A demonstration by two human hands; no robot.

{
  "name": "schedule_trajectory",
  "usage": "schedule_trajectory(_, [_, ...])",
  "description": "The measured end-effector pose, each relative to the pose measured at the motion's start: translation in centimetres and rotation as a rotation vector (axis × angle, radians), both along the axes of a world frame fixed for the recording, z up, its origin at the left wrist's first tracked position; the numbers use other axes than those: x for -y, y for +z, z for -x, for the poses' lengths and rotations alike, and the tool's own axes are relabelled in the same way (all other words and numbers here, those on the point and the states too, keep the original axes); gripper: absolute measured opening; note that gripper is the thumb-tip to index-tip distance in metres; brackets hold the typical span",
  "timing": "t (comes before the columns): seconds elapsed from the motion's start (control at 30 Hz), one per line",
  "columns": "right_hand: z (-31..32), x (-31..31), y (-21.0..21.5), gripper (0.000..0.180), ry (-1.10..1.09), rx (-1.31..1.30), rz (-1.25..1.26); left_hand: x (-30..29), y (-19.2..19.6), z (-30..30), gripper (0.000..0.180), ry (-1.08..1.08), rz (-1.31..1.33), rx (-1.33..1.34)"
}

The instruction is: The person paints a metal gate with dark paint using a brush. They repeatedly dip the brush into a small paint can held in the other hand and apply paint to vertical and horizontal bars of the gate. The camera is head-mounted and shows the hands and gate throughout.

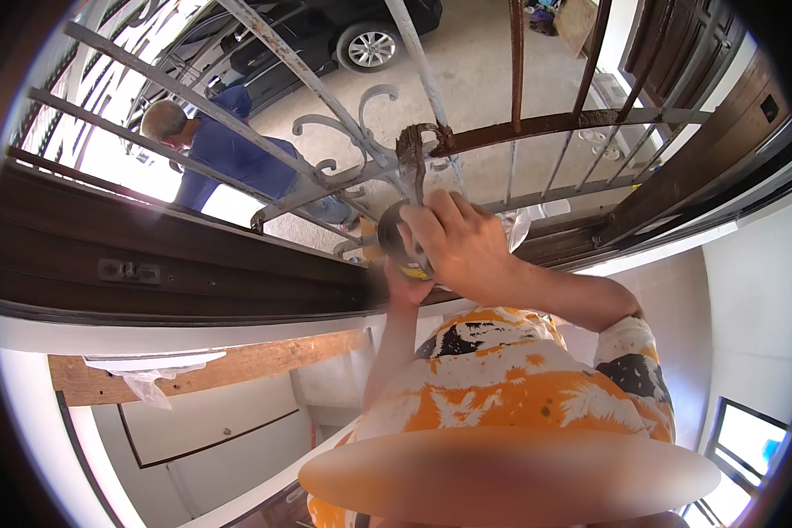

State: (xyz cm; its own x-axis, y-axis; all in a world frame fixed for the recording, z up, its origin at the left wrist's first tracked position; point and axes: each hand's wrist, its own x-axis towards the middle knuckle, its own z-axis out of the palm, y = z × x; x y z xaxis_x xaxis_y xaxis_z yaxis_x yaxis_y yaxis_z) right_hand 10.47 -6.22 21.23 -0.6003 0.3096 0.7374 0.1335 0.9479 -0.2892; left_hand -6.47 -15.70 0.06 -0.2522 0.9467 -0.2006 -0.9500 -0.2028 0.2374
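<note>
My right hand (458,242) is closed around a paintbrush (411,154), its brown-coated bristles up against the window grille. The grille (361,132) is partly dark brown on the right and worn grey on the left, with scrolled ornaments. Just below the brush, my left hand (407,286) holds up a round paint can (394,231) with a dark-smeared rim. My right hand covers part of the can, and its contents are mostly hidden. The left fingers are slightly blurred.
A dark wooden window frame (185,255) runs beneath the grille. Outside, a person in a blue shirt (229,145) bends forward at the left. Behind stands a black car (317,35) on concrete. Clear plastic (519,227) lies right of my right hand.
</note>
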Motion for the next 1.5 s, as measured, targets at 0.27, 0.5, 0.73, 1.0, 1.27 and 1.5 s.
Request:
schedule_trajectory(0.27, [0.1,-1.6,1.4,0.029,-0.106,-0.206,-0.017,0.6,0.5,-0.5,0.051,0.02,0.069,-0.402])
schedule_trajectory(0.5, [-0.9,-2.8,2.0,0.032,-0.127,-0.269,0.034,0.2,2.1,-1.3,0.056,0.025,-0.052,-0.439])
schedule_trajectory(0.73, [-1.9,-4.5,-0.4,0.026,0.169,-0.336,0.087,-0.5,4.7,-1.9,0.051,0.02,-0.082,-0.31])
schedule_trajectory(1.0, [-4.2,-7.7,-6.3,0.027,0.175,-0.34,0.194,-0.7,2.4,-0.9,0.071,-0.051,-0.009,0.029])
schedule_trajectory(1.27, [-2.7,-8.0,-12.4,0.037,0.436,-0.71,0.984,-0.9,0.9,-0.6,0.078,-0.067,-0.05,-0.017])
schedule_trajectory(1.5, [-2.6,-7.4,-14.5,0.04,0.433,-0.804,1.141,-0.6,1.1,-0.4,0.08,-0.031,0.071,0.149])
